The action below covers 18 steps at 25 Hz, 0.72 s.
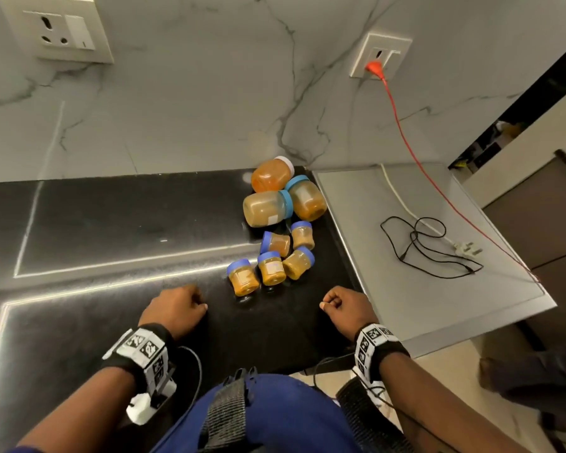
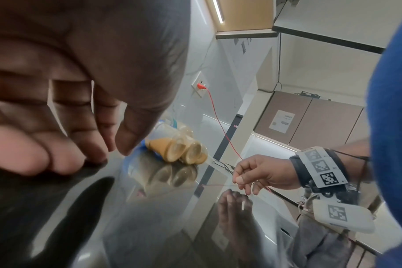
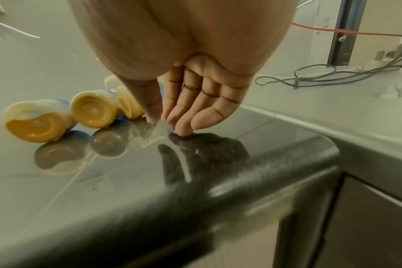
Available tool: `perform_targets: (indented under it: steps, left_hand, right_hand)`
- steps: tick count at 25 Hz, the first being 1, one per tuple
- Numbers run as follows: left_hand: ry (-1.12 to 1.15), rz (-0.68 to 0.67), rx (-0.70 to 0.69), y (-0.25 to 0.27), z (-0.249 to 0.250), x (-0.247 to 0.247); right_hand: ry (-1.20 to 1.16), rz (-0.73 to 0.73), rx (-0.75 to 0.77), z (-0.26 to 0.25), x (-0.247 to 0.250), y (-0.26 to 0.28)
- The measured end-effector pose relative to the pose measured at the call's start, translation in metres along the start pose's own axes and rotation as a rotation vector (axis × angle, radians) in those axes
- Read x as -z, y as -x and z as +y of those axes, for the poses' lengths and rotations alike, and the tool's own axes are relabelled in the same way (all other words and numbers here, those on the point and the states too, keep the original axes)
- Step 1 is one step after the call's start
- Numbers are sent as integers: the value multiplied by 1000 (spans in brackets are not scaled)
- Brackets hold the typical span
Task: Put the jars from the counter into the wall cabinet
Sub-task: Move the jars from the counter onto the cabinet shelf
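Note:
Several jars of orange-brown paste lie on their sides on the glossy black counter (image 1: 111,223). At the back are three large ones: a white-lidded jar (image 1: 272,174) and two blue-lidded jars (image 1: 265,209) (image 1: 307,199). Several small blue-lidded jars (image 1: 271,268) lie in front of them, also seen as small jars (image 2: 177,148) in the left wrist view and as small jars (image 3: 37,125) base-on in the right wrist view. My left hand (image 1: 177,308) and right hand (image 1: 343,305) rest near the counter's front edge, just short of the small jars. Their fingers (image 3: 188,116) are loosely curled, tips on the counter, holding nothing.
A lower grey surface (image 1: 406,308) adjoins the counter on the right, with a black cable (image 1: 432,246) and a white plug (image 1: 468,248) on it. A red cable (image 1: 438,178) runs to a wall socket (image 1: 378,57). A marble backsplash (image 1: 193,109) stands behind.

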<state>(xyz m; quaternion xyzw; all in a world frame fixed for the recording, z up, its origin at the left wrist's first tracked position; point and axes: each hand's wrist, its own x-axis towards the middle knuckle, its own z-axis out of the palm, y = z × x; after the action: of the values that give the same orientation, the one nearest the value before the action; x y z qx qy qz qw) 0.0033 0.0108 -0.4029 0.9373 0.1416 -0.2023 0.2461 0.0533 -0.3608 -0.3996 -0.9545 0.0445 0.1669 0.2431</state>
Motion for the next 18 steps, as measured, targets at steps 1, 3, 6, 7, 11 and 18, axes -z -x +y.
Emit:
perform_targets:
  steps: [1,3,6,7,11,18]
  left_hand:
    - [10,22,5,-15,8,9]
    - [61,99,23,-49,34,32]
    - [215,243,-19,-95,80,62]
    - [249,272,-44,-110,95,69]
    - [159,195,-125,-146,153,77]
    - [-95,137,-80,-168,177,53]
  right_hand:
    - [-11,4,-2,-2,9,-13]
    - [-36,27,-7,-10,32,-50]
    - [-134,101,-8,-32,65,-108]
    - [-156,123,2,-43,74,-129]
    - [-245,110,53,-92,90,-190]
    - [-120,-66,52,-117,60,-239]
